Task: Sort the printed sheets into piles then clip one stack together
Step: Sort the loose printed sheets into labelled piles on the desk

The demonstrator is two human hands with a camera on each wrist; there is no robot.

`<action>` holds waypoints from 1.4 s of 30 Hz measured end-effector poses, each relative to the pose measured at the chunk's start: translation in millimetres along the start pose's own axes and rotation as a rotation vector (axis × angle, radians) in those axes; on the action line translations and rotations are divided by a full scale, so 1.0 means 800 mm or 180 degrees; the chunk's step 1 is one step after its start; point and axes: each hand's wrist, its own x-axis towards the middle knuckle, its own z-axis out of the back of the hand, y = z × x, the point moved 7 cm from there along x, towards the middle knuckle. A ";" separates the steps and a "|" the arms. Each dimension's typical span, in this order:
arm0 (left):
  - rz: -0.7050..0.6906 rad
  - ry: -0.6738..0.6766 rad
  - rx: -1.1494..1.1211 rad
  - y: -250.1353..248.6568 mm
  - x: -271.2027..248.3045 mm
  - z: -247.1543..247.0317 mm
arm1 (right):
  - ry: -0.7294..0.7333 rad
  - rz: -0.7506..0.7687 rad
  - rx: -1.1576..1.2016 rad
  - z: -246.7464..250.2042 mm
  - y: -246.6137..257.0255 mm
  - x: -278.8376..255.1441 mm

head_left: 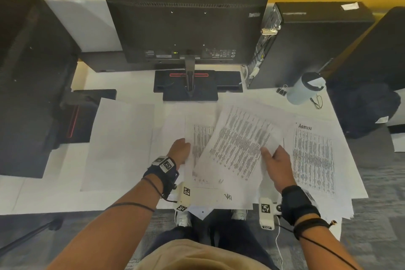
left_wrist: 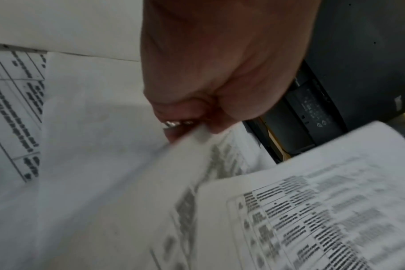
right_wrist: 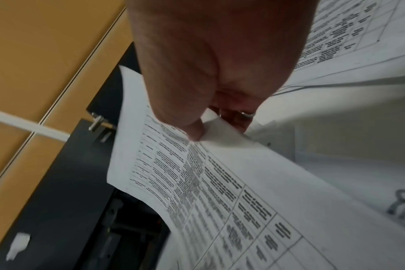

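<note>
A printed sheet (head_left: 236,144) hangs tilted above the table's middle, pinched at its right edge by my right hand (head_left: 274,155). In the right wrist view the thumb (right_wrist: 194,127) presses on the printed sheet (right_wrist: 220,191). My left hand (head_left: 179,151) grips the left edge of the middle stack (head_left: 201,160) below it; the left wrist view shows its curled fingers on the stack's edge (left_wrist: 192,146). A pile marked "Admin" (head_left: 313,160) lies to the right. Blank-side sheets (head_left: 118,142) lie at the left. A black binder clip (head_left: 281,91) sits at the back right.
A monitor (head_left: 188,17) on its stand (head_left: 190,85) faces away at the back. Black computer cases (head_left: 311,44) stand right and left (head_left: 32,83). A pale cup (head_left: 304,90) stands beside the clip. A dark bag (head_left: 361,109) sits at the table's right end.
</note>
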 end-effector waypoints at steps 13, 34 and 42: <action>-0.1718 0.0375 0.1281 -0.098 -0.042 -0.049 | -0.0225 0.0424 -0.1600 -0.004 0.030 0.010; -0.2564 -0.0832 0.2771 -0.201 -0.058 -0.152 | -0.0790 -0.0169 -0.1443 0.270 0.016 0.057; -0.1215 -0.0233 0.3357 -0.107 -0.012 -0.186 | -0.1314 -0.1192 -0.0725 0.307 -0.158 0.036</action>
